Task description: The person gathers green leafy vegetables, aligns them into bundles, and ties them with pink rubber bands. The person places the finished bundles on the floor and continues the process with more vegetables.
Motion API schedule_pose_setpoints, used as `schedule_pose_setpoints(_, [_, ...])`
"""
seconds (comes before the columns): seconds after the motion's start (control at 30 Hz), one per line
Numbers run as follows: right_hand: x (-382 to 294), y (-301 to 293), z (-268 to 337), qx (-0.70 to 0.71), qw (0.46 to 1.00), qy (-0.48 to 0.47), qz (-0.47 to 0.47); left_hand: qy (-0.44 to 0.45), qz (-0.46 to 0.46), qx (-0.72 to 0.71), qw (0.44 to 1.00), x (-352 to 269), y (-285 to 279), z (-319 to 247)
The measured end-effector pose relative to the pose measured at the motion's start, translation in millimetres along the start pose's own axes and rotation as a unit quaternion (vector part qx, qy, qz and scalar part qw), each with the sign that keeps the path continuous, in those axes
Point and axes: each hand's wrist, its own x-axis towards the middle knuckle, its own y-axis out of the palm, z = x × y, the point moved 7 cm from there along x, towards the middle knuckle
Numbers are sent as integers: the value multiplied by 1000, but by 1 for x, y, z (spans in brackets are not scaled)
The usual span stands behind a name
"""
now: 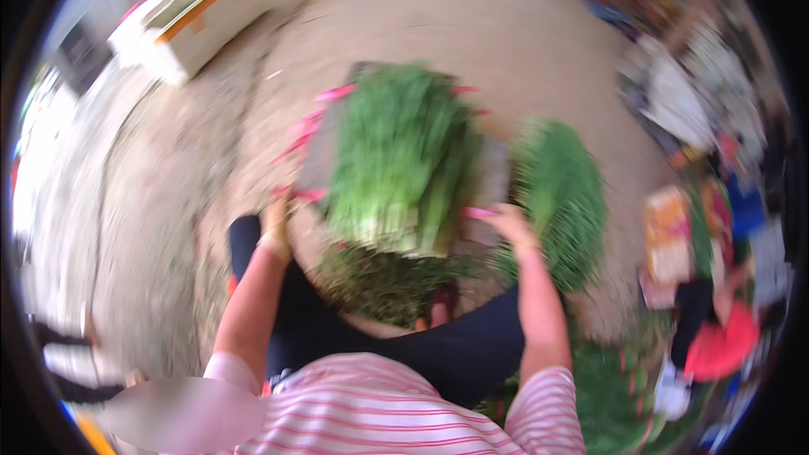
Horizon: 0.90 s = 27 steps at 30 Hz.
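A large bundle of long green leafy stalks (407,158), possibly chives or scallions, lies on a flat grey support (316,161) low before me, its pale cut ends toward me. Pink ties (306,133) stick out on both sides. At the support's left near corner, my left hand (276,218) holds the end of a pink tie. My right hand (509,224) grips another pink tie (478,212) at the right of the pale ends. The fingers are blurred.
Beside my right hand lies a loose pile of green stalks (559,202). Trimmings (392,284) cover the ground near my feet. Tied bundles (610,392) lie at lower right, near a person in red (720,344). A white foam box (212,19) stands at upper left.
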Motion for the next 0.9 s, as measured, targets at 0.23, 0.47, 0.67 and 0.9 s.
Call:
schedule_pose_setpoints(0.23, [11, 6, 16, -86, 987, -96, -98, 252, 262, 83, 928, -58, 151, -93])
schedule_pose_setpoints(0.47, [-4, 42, 38, -465, 877, -49, -112, 284, 527, 161, 784, -201, 308, -84])
schedule_pose_setpoints(0.67, [0, 74, 23, -678, 730, -79, 35, 248, 626, 197, 713, -259, 340, -51])
schedule_pose_setpoints(0.9, [-6, 63, 34, -669, 723, 34, -170, 235, 668, 221, 671, -294, 356, -39])
